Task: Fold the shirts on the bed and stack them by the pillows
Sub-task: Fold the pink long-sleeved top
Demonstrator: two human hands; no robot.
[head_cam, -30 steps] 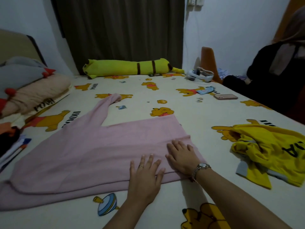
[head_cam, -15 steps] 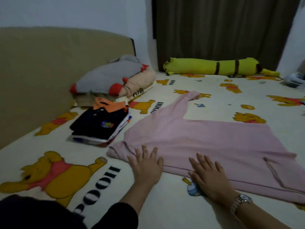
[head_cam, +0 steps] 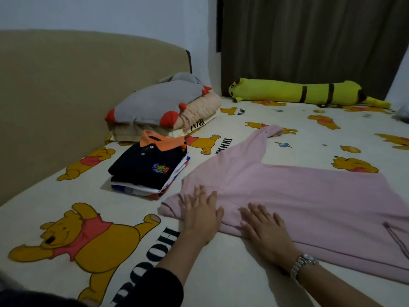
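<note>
Hands lie flat on a pink long-sleeved shirt [head_cam: 287,191] that is spread out on the bed [head_cam: 232,269]. The left hand [head_cam: 200,212] presses down with straight fingers on the shirt's left end, near the edge of the cloth. The right hand [head_cam: 264,228] lies just beside it, fingers spread and straight, flat on the front edge of the shirt. Neither hand grabs or pinches anything. A silver watch [head_cam: 303,265] sits on the right wrist, and a ring shows on one left finger. One pink sleeve [head_cam: 254,142] points up and away across the sheet. The sheet is cream with yellow bears on it. Left of the pink shirt, close but not touching, sits a stack of folded shirts [head_cam: 148,171]. The top one is a dark polo shirt [head_cam: 146,161] with an orange collar and a small bright badge. Behind the stack are the pillows [head_cam: 163,109], a grey one with red corners on top of a peach one, leaning by the tan headboard [head_cam: 66,89]. A long yellow plush toy [head_cam: 305,93] lies far back under the dark curtain [head_cam: 309,41].
</note>
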